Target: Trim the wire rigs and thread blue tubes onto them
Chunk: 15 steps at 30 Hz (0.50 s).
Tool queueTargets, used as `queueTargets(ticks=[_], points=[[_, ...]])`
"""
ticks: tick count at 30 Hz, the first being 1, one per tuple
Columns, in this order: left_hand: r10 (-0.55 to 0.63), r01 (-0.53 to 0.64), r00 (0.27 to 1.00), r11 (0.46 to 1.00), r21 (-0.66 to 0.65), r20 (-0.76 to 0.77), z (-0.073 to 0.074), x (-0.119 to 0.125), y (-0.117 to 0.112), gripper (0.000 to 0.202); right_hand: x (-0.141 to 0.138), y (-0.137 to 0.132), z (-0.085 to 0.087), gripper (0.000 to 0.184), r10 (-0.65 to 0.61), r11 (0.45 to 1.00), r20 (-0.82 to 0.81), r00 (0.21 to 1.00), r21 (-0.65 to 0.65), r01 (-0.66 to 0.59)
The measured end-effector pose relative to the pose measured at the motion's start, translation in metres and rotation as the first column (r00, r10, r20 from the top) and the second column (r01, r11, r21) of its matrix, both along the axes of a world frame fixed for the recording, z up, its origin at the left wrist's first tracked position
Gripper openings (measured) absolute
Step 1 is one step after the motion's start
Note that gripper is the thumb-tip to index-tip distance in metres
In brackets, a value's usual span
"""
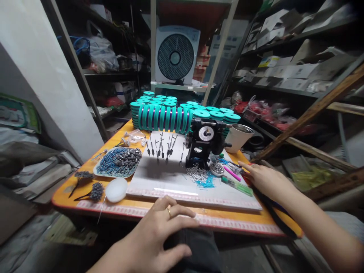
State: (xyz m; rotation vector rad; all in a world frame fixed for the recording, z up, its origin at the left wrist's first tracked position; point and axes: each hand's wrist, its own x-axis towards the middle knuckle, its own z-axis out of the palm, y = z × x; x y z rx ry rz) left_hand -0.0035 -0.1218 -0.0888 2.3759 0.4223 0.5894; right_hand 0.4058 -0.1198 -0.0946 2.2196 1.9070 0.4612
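Note:
My left hand (159,235) rests flat on the near edge of the orange table (68,187), fingers spread, a ring on one finger, holding nothing. At the table's right side lies my right hand (263,178), palm down and empty, its fingertips beside a pink pen (231,173) and a green pen (237,185). A black winding machine with a dial (203,142) stands on the white board (159,178). Small metal pieces and blue wire bits (200,177) lie in front of it.
Teal spools (163,115) are stacked along the back of the table. A tray of blue and grey parts (118,161) sits at left, near a white oval lid (116,189). A white cup (239,137) stands right of the machine. Shelves and a fan (176,57) stand behind.

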Motion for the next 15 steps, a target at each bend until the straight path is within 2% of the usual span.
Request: queueTargets(ticks=[4, 7, 10, 13, 14, 15], points=[[0.103, -0.094, 0.990, 0.992, -0.088, 0.100, -0.006, -0.008, 0.001, 0.042, 0.007, -0.005, -0.003, 0.031, 0.079, 0.984, -0.047, 0.996, 0.164, -0.071], [0.165, -0.140, 0.970, 0.980, -0.143, 0.178, -0.009, -0.013, 0.001, 0.037, -0.003, -0.020, 0.000, 0.025, 0.175, 0.929, -0.076, 0.982, 0.343, -0.139], [0.205, -0.159, 0.949, 0.967, -0.199, 0.239, -0.011, -0.016, 0.001, 0.033, -0.044, -0.053, 0.004, 0.020, 0.407, 0.823, -0.094, 0.909, 0.470, -0.320], [0.245, -0.164, 0.920, 0.949, -0.269, 0.305, -0.015, -0.018, 0.002, 0.026, -0.099, -0.091, -0.004, 0.026, 0.678, 0.676, -0.088, 0.730, 0.465, -0.572], [0.260, -0.165, 0.911, 0.942, -0.294, 0.319, -0.016, -0.018, 0.002, 0.025, -0.114, -0.102, -0.009, 0.035, 0.708, 0.656, -0.084, 0.701, 0.446, -0.609], [0.272, -0.167, 0.905, 0.934, -0.315, 0.327, -0.017, -0.019, 0.002, 0.024, -0.125, -0.112, -0.014, 0.043, 0.705, 0.670, -0.096, 0.703, 0.414, -0.616]])
